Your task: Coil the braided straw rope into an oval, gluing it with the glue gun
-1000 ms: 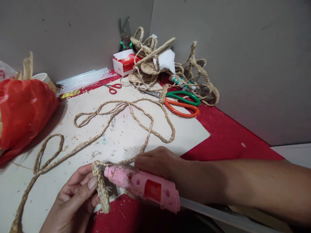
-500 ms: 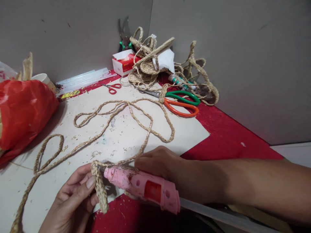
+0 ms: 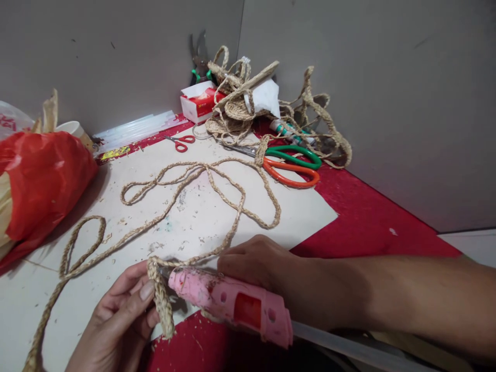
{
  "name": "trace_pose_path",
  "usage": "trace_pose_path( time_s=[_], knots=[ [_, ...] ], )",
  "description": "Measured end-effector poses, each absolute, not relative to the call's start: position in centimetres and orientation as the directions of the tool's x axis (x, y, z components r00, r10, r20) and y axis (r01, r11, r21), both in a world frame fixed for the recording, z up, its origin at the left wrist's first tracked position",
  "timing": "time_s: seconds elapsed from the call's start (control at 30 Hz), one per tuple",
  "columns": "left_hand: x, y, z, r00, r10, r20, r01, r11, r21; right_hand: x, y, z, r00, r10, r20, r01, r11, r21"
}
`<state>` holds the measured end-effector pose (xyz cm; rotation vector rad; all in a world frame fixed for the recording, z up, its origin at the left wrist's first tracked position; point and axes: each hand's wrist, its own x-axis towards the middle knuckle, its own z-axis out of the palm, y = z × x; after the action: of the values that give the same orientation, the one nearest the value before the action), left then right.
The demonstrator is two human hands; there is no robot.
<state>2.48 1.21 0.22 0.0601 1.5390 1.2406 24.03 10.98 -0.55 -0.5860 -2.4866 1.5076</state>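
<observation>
At the bottom centre-left, my left hand (image 3: 122, 315) pinches a short braided straw piece (image 3: 161, 305) between thumb and fingers. My right hand (image 3: 251, 263) is wrapped round a pink glue gun (image 3: 228, 299), its lower fingers hidden behind the gun. The gun's metal nozzle points left and meets the top of the braided piece. A clear glue stick (image 3: 341, 346) sticks out of the gun's back end. From the top of the braid, a long thin braided cord (image 3: 232, 222) runs past my right hand and lies in loops on the white sheet.
Large scissors (image 3: 294, 173) with green and orange handles and small red scissors (image 3: 181, 142) lie farther back. Behind them are a heap of braided straw (image 3: 240, 108), a red-white box (image 3: 197, 103), pruning shears (image 3: 200, 64) and clear sticks (image 3: 135, 132). A red bag (image 3: 50, 181) stands left.
The whole view has shifted slightly, so everything appears a little farther right. The hands keep the same hold, with the nozzle still at the top of the braid.
</observation>
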Motion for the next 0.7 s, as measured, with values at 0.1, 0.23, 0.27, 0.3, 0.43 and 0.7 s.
trace_pose_path(
  time_s=[0.1,0.23,0.27,0.3,0.43,0.7],
  knots=[
    [2.1,1.28,-0.09,-0.323,0.632,-0.704,-0.546,0.483,0.684,24.06,10.95,-0.5,-0.907,0.419,-0.043,0.242,0.434,-0.868],
    [1.94,1.08,-0.07,-0.319,0.625,-0.712,-0.541,0.497,0.678,24.09,10.93,-0.3,-0.911,0.41,-0.05,0.239,0.425,-0.873],
    [2.01,0.95,-0.01,-0.323,0.63,-0.706,-0.536,0.494,0.685,24.1,10.91,-0.26,-0.91,0.41,-0.062,0.25,0.423,-0.871],
    [2.1,0.82,0.03,-0.328,0.635,-0.699,-0.53,0.488,0.693,24.12,10.89,-0.23,-0.91,0.408,-0.075,0.262,0.425,-0.866],
    [2.28,0.56,0.05,-0.333,0.637,-0.695,-0.531,0.482,0.697,24.16,10.83,-0.21,-0.91,0.408,-0.079,0.272,0.441,-0.855],
    [2.24,0.82,0.0,-0.338,0.651,-0.68,-0.51,0.48,0.714,24.12,10.93,-0.38,-0.909,0.411,-0.066,0.27,0.461,-0.846]
  ],
)
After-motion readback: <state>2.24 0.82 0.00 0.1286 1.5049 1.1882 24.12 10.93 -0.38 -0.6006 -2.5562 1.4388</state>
